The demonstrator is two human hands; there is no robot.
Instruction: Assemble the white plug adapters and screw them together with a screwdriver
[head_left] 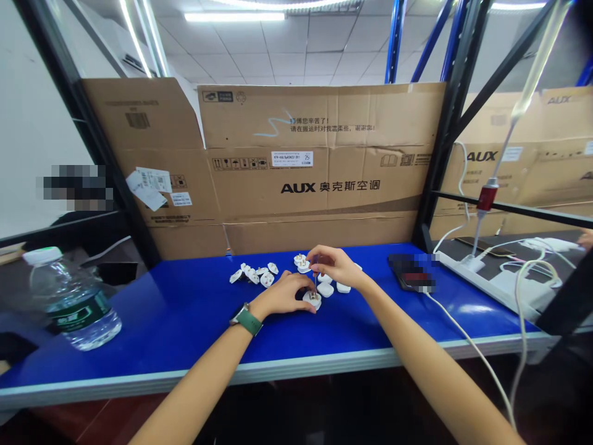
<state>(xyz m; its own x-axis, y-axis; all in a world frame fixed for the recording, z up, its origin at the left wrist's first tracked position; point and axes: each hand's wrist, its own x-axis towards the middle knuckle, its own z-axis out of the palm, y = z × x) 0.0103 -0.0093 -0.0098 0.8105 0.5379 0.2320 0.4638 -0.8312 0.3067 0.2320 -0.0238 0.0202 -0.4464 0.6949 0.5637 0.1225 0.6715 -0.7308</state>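
Note:
My left hand (286, 293), with a green-strapped watch (246, 317) on its wrist, pinches a white plug (313, 303) against the blue table. Above that plug, my right hand (337, 267) grips a thin screwdriver (315, 283) held upright. Its tip comes down on or close to the plug; exact contact is too small to make out. Several white plug covers (325, 290) lie just right of the held plug, partly under my right hand. More white plugs with prongs (302, 264) sit behind my hands. To the left is a loose group of white plug parts (252, 275).
A water bottle (74, 303) stands at the table's left end. On the right lie a dark phone (410, 273) with a white cable (467, 343) and a power strip (486, 284). A cardboard sheet (259, 204) walls the back. A person (88, 216) is beyond the left frame.

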